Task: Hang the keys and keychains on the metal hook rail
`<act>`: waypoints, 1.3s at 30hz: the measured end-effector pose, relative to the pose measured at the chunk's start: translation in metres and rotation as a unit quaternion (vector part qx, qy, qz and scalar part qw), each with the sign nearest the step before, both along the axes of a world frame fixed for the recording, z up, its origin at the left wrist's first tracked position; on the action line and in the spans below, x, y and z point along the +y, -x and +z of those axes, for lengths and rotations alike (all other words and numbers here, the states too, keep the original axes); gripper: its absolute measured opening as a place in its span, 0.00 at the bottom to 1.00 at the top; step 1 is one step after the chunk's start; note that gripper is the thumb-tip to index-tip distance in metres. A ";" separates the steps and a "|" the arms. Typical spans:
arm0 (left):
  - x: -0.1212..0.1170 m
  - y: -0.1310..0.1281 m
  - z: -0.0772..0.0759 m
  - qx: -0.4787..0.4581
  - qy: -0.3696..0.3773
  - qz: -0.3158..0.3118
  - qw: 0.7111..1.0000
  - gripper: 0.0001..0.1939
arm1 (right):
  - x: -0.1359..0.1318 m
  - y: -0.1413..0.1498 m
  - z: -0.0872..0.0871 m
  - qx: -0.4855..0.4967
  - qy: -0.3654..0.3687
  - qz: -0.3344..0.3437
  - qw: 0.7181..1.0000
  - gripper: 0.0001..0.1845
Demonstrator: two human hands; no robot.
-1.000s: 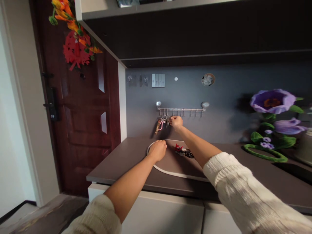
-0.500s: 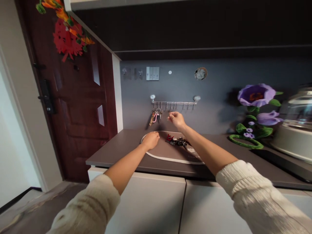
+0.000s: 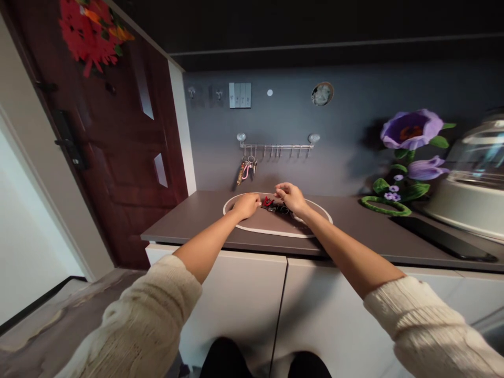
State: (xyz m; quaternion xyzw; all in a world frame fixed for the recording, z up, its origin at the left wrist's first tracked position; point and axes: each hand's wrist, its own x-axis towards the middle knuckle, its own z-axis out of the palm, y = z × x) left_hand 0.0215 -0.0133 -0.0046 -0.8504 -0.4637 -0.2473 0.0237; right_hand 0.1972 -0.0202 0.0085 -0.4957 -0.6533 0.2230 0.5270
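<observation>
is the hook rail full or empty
Partly full: keys hang at the left end of the hook rail; the hooks farther right are bare.

The pile of keys is partly hidden behind the right hand, and its separate pieces are too small to tell apart. Whether the left hand, its fingers curled, pinches anything cannot be told. The right forearm covers part of the oval tray's near right rim. The picture's top edge cuts off the red door decoration; the right edge cuts off the clear-domed appliance. Marks on the switch panel are illegible.
</observation>
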 end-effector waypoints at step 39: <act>-0.020 -0.023 -0.007 0.023 -0.089 0.013 0.996 0.12 | -0.017 -0.012 -0.013 -0.312 -0.082 -0.052 0.945 0.11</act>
